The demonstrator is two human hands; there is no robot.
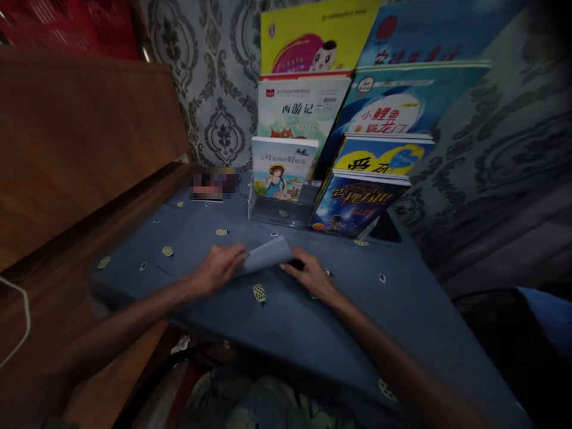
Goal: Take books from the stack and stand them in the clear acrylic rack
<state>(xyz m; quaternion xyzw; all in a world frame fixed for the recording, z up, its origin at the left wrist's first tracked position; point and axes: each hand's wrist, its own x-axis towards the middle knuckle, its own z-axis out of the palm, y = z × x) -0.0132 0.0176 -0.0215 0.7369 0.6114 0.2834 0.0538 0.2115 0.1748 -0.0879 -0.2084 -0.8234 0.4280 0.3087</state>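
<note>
A pale blue-grey folded sheet, which looks like paper, is held just above the cloth-covered table in the head view. Its left end is pinched in my left hand, with the fingers closed on it. At the right end, my right hand has its thumb and fingers closed around the edge. The sheet slants up toward the right. Just beyond it stands a clear display rack bearing a small white picture book. To the right of that, a dark blue book leans in the front row.
Behind the front books rise a white-and-green book, a yellow book and several blue ones. A small blurred item lies at the table's back left. A brown wooden panel borders the left side. Blue pineapple-print cloth covers the table.
</note>
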